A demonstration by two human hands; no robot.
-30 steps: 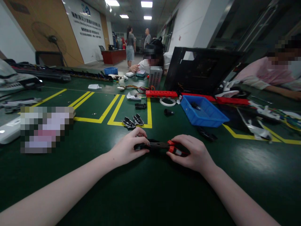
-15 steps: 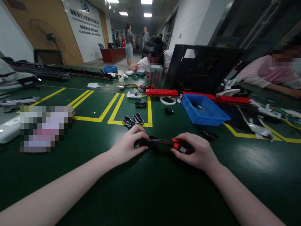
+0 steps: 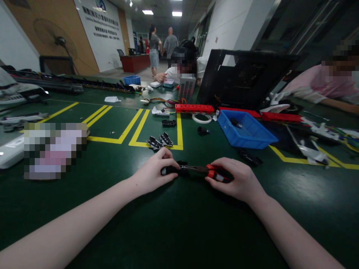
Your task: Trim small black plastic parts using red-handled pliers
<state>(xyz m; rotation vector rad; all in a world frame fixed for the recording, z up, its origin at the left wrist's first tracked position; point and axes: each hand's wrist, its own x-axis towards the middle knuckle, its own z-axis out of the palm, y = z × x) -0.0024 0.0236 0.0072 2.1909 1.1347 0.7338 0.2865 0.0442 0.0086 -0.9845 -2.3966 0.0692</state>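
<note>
My left hand (image 3: 154, 172) is closed around a small black part (image 3: 171, 170) resting on the green table (image 3: 174, 228). My right hand (image 3: 235, 178) grips the red and black handles of a pair of pliers (image 3: 209, 172). The metal jaws of the pliers reach left and meet the black part between my hands. Both hands rest low on the table, close together. Just beyond my left hand lie two small black clips (image 3: 160, 141) on a yellow line.
A blue bin (image 3: 246, 131) stands to the right behind my hands, with a black piece (image 3: 250, 157) in front of it. Farther back are a red power strip (image 3: 194, 108), a tape ring (image 3: 201, 118), a black computer case (image 3: 246, 78) and seated people. A blurred patch (image 3: 53, 149) lies at the left.
My hands have held their grips on the part and the pliers. The view shifted slightly, and the people standing at the back have moved.
</note>
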